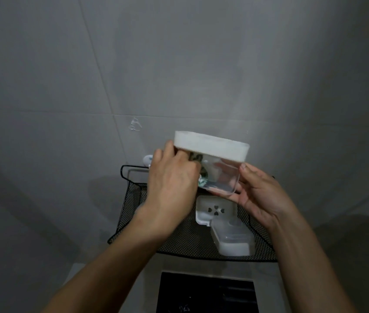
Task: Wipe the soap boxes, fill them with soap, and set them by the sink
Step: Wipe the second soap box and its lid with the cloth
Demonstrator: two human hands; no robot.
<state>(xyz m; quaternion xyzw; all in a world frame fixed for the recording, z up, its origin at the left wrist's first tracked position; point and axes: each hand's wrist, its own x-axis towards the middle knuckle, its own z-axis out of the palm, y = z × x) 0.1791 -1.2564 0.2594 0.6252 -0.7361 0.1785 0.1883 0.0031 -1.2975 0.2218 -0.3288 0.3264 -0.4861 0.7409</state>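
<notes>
The person holds a soap box [215,163] up in front of a grey tiled wall [179,64], above a black mesh basket [179,242]. The box has a white band along its upper edge and a clear body, and it is tilted. The right hand [262,195] cradles it from the right and below — its fingers curl round the clear corner, with the thumb tip against the side wall. The left hand [172,181] is at the box's left end, fingers curled and bunched over a patterned green-and-white cloth [200,170] that shows through the clear wall; the fingertips themselves are hidden, so how deep they reach cannot be told. In the basket, just under the held box, lies a white tray [215,211] with small heart-shaped holes, and beside it toward the front right stands another box [233,241] with a clear top and white base. A small white object [147,159] sits at the basket's back left corner, too blurred to name. Below the basket is a dark rectangular surface [208,292].
</notes>
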